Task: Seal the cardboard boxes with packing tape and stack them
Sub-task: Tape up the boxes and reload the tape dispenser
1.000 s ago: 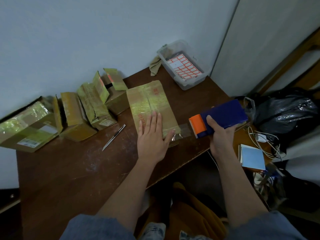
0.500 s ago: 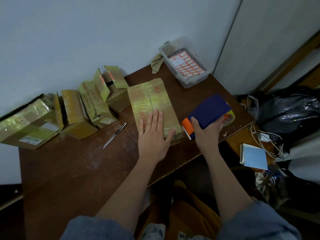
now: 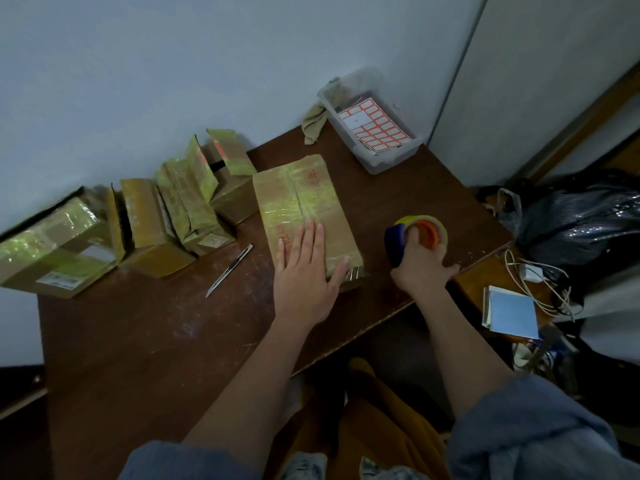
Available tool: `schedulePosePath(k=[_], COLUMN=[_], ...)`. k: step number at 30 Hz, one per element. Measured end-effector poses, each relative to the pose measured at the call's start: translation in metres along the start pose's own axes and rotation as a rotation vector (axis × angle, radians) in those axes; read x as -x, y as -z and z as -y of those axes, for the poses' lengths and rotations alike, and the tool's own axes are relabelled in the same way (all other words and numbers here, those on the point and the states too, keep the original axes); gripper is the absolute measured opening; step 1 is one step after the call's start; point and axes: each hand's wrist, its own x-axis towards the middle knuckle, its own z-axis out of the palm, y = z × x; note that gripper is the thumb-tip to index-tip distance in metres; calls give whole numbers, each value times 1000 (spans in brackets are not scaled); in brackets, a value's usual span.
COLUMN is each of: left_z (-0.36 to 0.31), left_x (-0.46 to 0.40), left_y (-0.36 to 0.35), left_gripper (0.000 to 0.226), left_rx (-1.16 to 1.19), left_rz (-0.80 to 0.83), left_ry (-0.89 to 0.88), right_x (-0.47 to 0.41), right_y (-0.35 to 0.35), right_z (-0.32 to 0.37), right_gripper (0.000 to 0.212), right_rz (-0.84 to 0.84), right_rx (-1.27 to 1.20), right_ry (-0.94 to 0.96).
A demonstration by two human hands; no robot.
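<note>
Left hand [image 3: 306, 271] lies flat on the taped cardboard box [image 3: 304, 209]; right hand [image 3: 420, 263] grips the tape dispenser [image 3: 412, 239] near the counter [image 3: 145, 337] edge, where it could drop off.

Dim rm, bluish light. Pale wall [image 3: 173, 81] beyond both hands; white panel [image 3: 554, 64] far-right of right hand. Dark brown wood table [image 3: 138, 341] under them, scuffed. Lower wood surface [image 3: 485, 282] just right of right hand.
</note>
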Motion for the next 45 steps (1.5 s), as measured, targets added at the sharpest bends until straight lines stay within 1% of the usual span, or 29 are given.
schedulePosePath(k=[3, 5, 8, 13, 16, 20, 22, 24, 26, 27, 29, 31, 33, 35, 37, 38, 40, 41, 42, 43, 44, 45], left_z=[1, 2, 4, 12, 15, 17, 20, 24, 29, 30, 31, 28, 22, 17, 12, 10, 6, 6, 6, 8, 11, 15], left_x=[0, 0, 0, 1, 2, 2, 2, 6, 13, 18, 28, 37, 44, 45, 38, 34, 24, 21, 19, 17, 16, 14], left_y=[1, 3, 7, 11, 16, 20, 21, 23, 24, 25, 24, 20, 17, 17, 19, 20, 20, 18, 15, 10, 6, 2], left_gripper=[75, 77, 79, 77, 66, 57, 55, 55, 54, 53, 49, 46, 43, 43, 52, 60, 74, 75, 69, 58, 48, 42], left_rx=[17, 40, 102, 226, 333, 554, 709, 801, 806, 803, 798, 807, 832, 856, 864, 883, 1002, 1078, 1133, 1147, 1137, 1127], left_rz=[20, 38, 62, 83, 85, 70, 8, -81, -165, -195, -231, -236, -246, -262, -238, -203, -100, -56, -31, -24, -26, -35], left_ry=[3, 4, 5, 10, 29, 73, 89, 127, 190, 233, 313, 330, 300, 293, 343, 405, 585, 672, 723, 729, 717, 704], right_x=[-7, -9, -11, -14, -11, -7, -5, -1, 10, 19, 38, 55, 65, 71, 73, 74, 72, 71, 68, 65, 61, 57], right_y=[-9, -16, -24, -33, -33, -29, -22, -16, -10, -8, -9, -14, -22, -25, -27, -27, -29, -30, -33, -35, -38, -39], right_z=[8, 12, 13, 8, 7, 7, 7, 5, 5, 6, 10, 16, 22, 32, 42, 48, 57, 60, 63, 64, 64, 64], right_gripper=[70, 55, 38, 31, 29, 28, 30, 28, 25, 27, 31, 32, 36, 42, 56, 67, 91, 101, 107, 105, 96, 82], right_rz=[37, 36, 30, -11, -31, -97, -106, -164, -280, -329, -381, -378, -367, -319, -221, -165, -70, -46, -47, -72, -110, -140], right_rx=[151, 233, 282, 286, 267, 213, 177, 35, -235, -359, -521, -598, -649, -680, -637, -592, -526, -514, -511, -519, -538, -552], right_ry=[47, 71, 91, 131, 151, 198, 230, 257, 280, 300, 352, 396, 419, 421, 391, 360, 286, 252, 224, 215, 221, 230])
